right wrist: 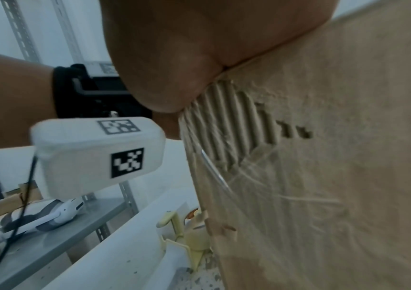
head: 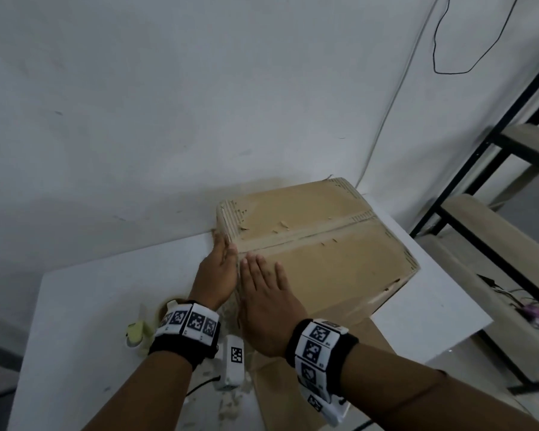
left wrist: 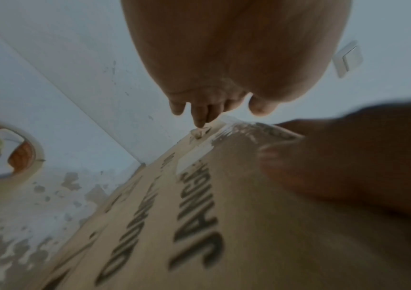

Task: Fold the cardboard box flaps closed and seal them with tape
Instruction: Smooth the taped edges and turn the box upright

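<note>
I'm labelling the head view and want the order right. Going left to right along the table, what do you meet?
Tape dispenser → left hand flat against the box's side → right hand flat on its top → cardboard box → metal shelf rack.

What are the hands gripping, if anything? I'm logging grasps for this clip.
Nothing is gripped. The left hand lies flat against the cardboard box side; the right hand presses flat on its top.
</note>
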